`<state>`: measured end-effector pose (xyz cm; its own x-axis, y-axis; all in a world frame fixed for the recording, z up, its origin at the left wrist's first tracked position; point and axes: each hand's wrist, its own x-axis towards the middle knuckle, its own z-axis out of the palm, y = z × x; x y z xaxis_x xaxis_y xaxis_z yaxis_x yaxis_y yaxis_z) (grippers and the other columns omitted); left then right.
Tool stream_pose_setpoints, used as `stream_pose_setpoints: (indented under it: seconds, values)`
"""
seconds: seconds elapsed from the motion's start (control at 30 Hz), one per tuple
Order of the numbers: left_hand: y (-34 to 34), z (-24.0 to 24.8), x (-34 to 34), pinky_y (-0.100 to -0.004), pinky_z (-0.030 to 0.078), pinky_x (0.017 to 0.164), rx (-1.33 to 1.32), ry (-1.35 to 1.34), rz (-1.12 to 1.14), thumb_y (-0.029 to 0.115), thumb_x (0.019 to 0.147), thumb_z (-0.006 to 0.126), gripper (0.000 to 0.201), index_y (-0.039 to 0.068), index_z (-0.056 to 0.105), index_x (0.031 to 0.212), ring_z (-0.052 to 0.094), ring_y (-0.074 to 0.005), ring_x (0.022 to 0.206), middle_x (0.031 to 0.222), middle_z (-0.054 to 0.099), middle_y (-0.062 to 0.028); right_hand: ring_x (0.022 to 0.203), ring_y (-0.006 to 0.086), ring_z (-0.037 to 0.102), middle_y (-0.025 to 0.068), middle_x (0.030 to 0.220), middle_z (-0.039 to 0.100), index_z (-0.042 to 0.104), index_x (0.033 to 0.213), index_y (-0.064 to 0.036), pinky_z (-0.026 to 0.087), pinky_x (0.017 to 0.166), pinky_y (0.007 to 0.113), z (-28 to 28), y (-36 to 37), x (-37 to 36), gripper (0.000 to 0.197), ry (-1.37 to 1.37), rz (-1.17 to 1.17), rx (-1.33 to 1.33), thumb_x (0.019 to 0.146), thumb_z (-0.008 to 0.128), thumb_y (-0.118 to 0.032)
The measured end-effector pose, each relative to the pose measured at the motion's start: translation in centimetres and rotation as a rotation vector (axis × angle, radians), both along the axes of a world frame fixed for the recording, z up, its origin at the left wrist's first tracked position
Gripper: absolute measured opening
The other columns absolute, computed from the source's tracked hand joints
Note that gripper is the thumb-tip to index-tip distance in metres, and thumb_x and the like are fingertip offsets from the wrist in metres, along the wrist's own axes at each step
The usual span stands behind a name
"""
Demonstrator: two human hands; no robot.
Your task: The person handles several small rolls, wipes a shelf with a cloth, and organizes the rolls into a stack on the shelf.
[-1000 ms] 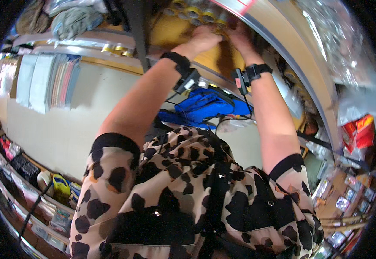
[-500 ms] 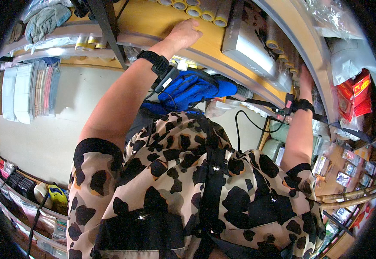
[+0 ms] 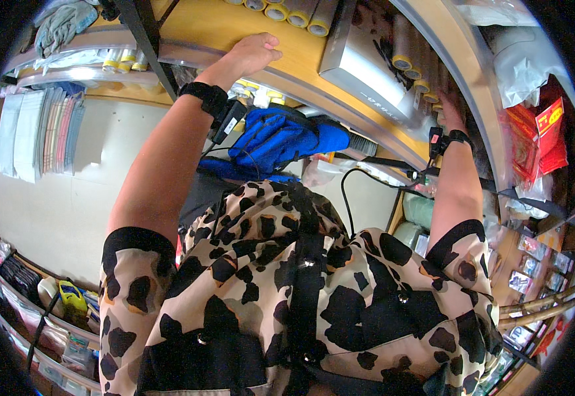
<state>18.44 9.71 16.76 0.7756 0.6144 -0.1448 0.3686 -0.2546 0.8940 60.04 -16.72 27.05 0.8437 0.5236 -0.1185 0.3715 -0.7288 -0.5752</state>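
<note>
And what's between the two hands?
Between the left hand and right hand, the head view shows bare wooden shelf, then a silvery box and yellow-ended rolls.

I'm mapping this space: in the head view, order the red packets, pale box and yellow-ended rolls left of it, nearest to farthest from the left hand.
From the left hand:
1. Yellow-ended rolls: ahead, slightly right.
2. Pale box: farther right.
3. Red packets: far right.
</note>
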Motion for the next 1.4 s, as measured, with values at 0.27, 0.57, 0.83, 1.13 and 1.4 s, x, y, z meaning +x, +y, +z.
stream_pose_setpoints:
  seconds: [0.27, 0.57, 0.83, 1.13, 1.4]
  values:
    - [-0.3, -0.2, -0.4, -0.0306, 0.042, 0.082, 0.065, -0.028, 0.017, 0.028, 0.075, 0.057, 0.043, 0.003, 0.051, 0.110, 0.054, -0.0252, 0.093, 0.106, 0.056, -0.0128, 0.119, 0.0245, 0.032, 0.0108, 0.130, 0.034, 0.036, 0.127, -0.0098, 0.028, 0.097, 0.036, 1.8, 2.0, -2.8, 0.068, -0.420, 0.304, -0.337, 0.069, 0.062, -0.034]
    - [-0.8, -0.8, 1.6, -0.0279, 0.043, 0.074, 0.057, -0.177, -0.034, 0.017, 0.077, 0.058, 0.031, 0.002, 0.053, 0.103, 0.053, -0.0151, 0.083, 0.093, 0.058, -0.0092, 0.116, 0.0173, 0.035, 0.0015, 0.127, 0.039, 0.034, 0.128, -0.0164, 0.031, 0.092, 0.038, -0.4, -4.8, 6.3, 0.066, 0.105, 0.089, -0.259, 0.073, 0.058, -0.042]
    - [-0.6, -0.8, 0.1, -0.0294, 0.044, 0.078, 0.065, -0.088, 0.028, 0.017, 0.078, 0.057, 0.032, 0.001, 0.053, 0.104, 0.054, -0.0181, 0.089, 0.096, 0.058, -0.0107, 0.112, 0.0224, 0.037, 0.0045, 0.130, 0.031, 0.015, 0.134, -0.0238, 0.040, 0.078, 0.035, 1.4, 0.7, -3.0, 0.083, 0.035, 0.053, -0.270, 0.068, 0.062, -0.039]
    - [-0.3, -0.3, -0.1, -0.0281, 0.044, 0.077, 0.029, -0.102, -0.023, 0.019, 0.080, 0.055, 0.029, 0.000, 0.053, 0.102, 0.054, -0.0166, 0.089, 0.094, 0.058, -0.0094, 0.090, 0.0174, 0.045, 0.0051, 0.109, 0.047, 0.046, 0.115, -0.0155, 0.044, 0.067, 0.028, -0.8, -6.5, 1.1, 0.037, 0.365, -0.059, 0.354, 0.081, 0.053, -0.029]
    - [-4.4, 7.1, 3.7, -0.0302, 0.047, 0.073, -0.446, -0.336, -0.093, 0.028, 0.082, 0.055, 0.049, 0.006, 0.038, 0.122, 0.054, -0.0182, 0.089, 0.108, 0.051, -0.0107, 0.095, 0.0207, 0.051, 0.0101, 0.104, 0.053, 0.051, 0.107, -0.0014, 0.047, 0.074, 0.037, 3.2, 1.1, -13.4, 0.036, 0.681, 0.366, 0.562, 0.079, 0.056, -0.024]
